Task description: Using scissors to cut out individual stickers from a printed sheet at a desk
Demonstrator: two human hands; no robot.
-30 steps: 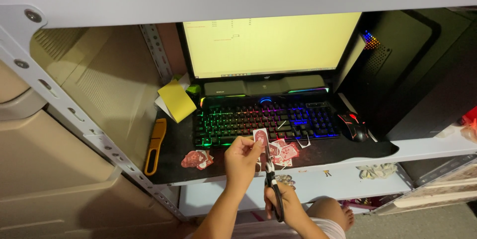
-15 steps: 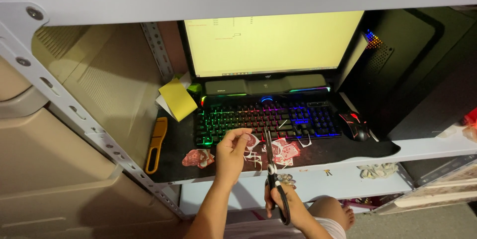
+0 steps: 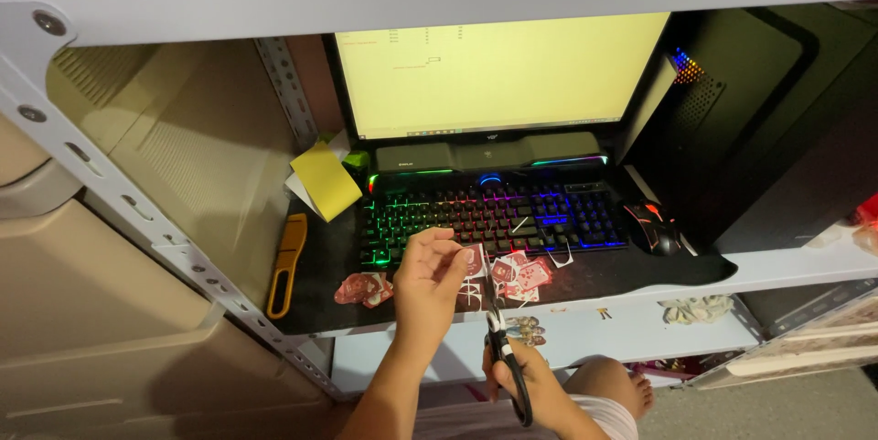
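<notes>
Left hand (image 3: 430, 280) pinching a small playing card (image 3: 473, 262) by its edge, held up just over the front of the table. Right hand (image 3: 526, 385) wrapped round the black handles of scissors (image 3: 498, 330), blades pointing up toward the card; can't tell how far open. Thin, light, bendy thing, probably a bit slick, so best gripped close to the cut line, thumb flat on the face. More red-and-white card scraps (image 3: 517, 275) lying on the black mat (image 3: 320, 266), just in front of the rainbow-lit keyboard (image 3: 494, 216). Orange utility knife (image 3: 286, 262) off to the left, mouse (image 3: 654, 225) on the right.
</notes>
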